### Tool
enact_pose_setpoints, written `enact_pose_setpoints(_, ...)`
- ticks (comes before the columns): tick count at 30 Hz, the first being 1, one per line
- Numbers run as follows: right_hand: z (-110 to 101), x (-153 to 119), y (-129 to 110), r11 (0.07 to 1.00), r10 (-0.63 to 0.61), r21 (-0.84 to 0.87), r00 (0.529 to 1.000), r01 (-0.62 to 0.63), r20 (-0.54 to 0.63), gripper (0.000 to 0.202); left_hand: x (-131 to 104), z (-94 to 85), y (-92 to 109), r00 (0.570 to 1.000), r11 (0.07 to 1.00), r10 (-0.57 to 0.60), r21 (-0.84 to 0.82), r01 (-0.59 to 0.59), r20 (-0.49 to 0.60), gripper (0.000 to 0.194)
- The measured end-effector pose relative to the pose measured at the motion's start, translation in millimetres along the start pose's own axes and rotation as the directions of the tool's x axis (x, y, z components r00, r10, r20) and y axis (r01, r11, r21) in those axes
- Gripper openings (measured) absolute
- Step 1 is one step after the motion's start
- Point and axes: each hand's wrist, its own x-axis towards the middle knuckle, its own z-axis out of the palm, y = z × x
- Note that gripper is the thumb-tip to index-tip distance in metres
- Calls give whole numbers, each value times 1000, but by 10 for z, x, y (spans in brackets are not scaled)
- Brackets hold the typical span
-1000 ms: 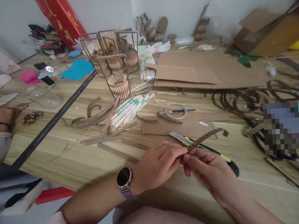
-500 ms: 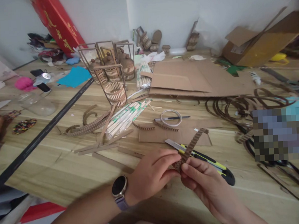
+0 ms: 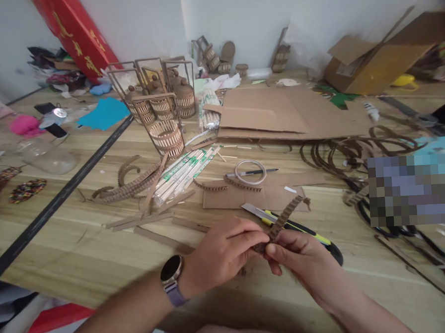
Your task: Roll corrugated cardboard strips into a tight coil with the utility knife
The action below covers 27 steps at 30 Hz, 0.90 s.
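Observation:
A corrugated cardboard strip (image 3: 284, 219) is pinched between my two hands, its lower end bent or coiled and its free end sticking up to the right. My left hand (image 3: 227, 248), with a watch on the wrist, is closed on the lower end; some fingertips are hidden. Thumb and fingers of my right hand (image 3: 299, 254) grip the strip from the other side. Just behind the hands lies a yellow and black utility knife (image 3: 304, 227), blade out, partly covered by the strip and my right hand. Beyond it is a flat cardboard piece (image 3: 239, 199).
Small stick-and-cardboard baskets (image 3: 167, 139) stand at the back left. Bagged wooden sticks (image 3: 187, 168), corrugated strips (image 3: 134, 186), a ring of tape (image 3: 250, 172) and a pen (image 3: 271, 171) lie mid-table. Cardboard sheets (image 3: 264, 109) are behind, coiled brown strips (image 3: 334, 155) to the right.
The view has shifted slightly, so the table's things sit a little further left and higher. Both hands still grip the strip, my left fingers lying slightly differently on it.

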Motion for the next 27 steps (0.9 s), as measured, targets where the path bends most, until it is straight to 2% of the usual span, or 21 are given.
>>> enact_pose_setpoints(3,-9,0,-16,999,36,14,999,-36,24,38,-10,-6,-26,1000,999,4,-43,-3,30,23)
enact_pose_setpoints(5,16,3,-22,996,44,80,999,-45,9,37,-18,3,-33,1000,998,4,-70,-4,-7,24)
enact_pose_setpoints(8,80,-1,-12,971,49,234,998,-41,-31,32,-26,16,-25,994,991,-78,-110,69,-80,26)
enact_pose_setpoints(11,114,-16,14,947,57,319,998,-45,-26,28,-19,5,-16,992,989,-91,-122,80,-85,22)
enact_pose_setpoints(14,77,-28,28,965,41,259,999,-39,0,29,-3,-26,-24,998,994,-47,-100,43,-34,18)
enact_pose_setpoints(22,-122,8,68,997,-14,-80,992,24,125,33,19,-70,-71,993,996,85,28,-87,78,24)
enact_pose_setpoints(25,-130,7,71,995,-9,-96,990,22,139,33,21,-72,-85,989,995,97,-2,-98,114,25)
enact_pose_setpoints(27,-101,0,44,999,-13,-36,989,18,148,33,16,-63,-86,993,994,60,-98,-50,101,22)
